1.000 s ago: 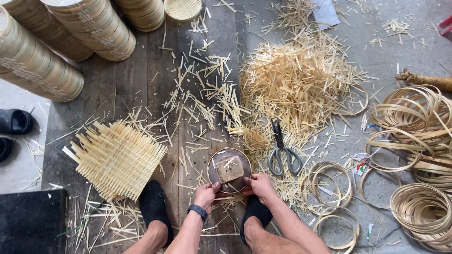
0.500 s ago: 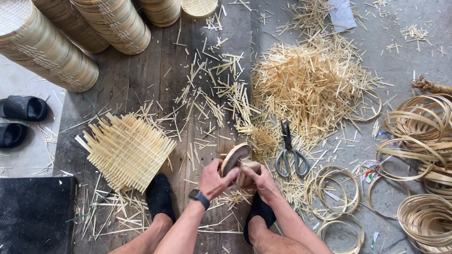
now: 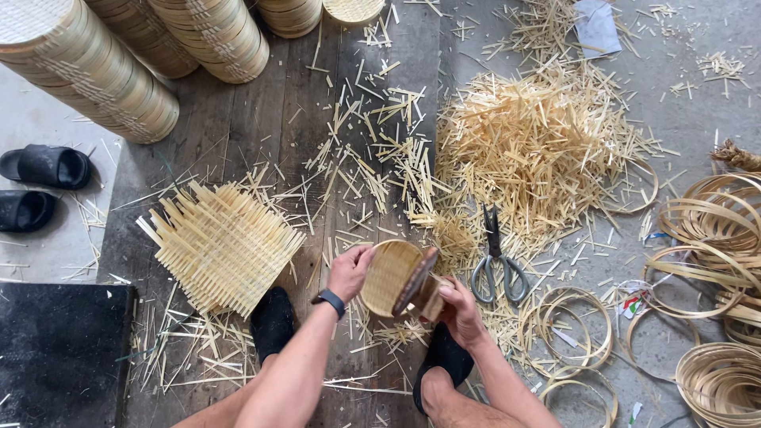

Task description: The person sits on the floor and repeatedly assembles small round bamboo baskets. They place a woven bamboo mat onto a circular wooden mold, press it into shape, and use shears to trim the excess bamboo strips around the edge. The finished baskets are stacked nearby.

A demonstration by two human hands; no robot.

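- Two hands hold one small round woven bamboo tray [image 3: 388,276] above the dark wooden floor [image 3: 238,135], near the floor's lower middle, between the person's two black-socked feet [image 3: 273,321].
- Left hand [image 3: 349,271], with a dark wristwatch [image 3: 328,300] on the wrist, is closed around the tray's left rim, fingers curled over the edge.
- Right hand [image 3: 458,305] grips the tray's right side together with a dark-rimmed round piece [image 3: 415,280] that stands on edge against the tray; how the two are joined cannot be told.
- The tray is tilted, its woven inside facing up and to the left.
- Scissors [image 3: 497,261] with grey handles lie on the floor just right of the right hand, blades pointing away from the person.
- A square woven bamboo mat [image 3: 222,246] with loose strip ends lies to the left of the hands, well apart from the tray.
- A large heap of bamboo offcuts [image 3: 539,143] covers the floor beyond the scissors, with scattered strips running across the boards.
- Bamboo hoops [image 3: 713,238] lie in coils along the right edge of the floor, more of them near the lower right corner.
- Stacks of finished round trays [image 3: 87,71] stand in the upper left corner.
- A pair of black sandals [image 3: 43,166] rests at the left edge, above a black mat [image 3: 59,349].
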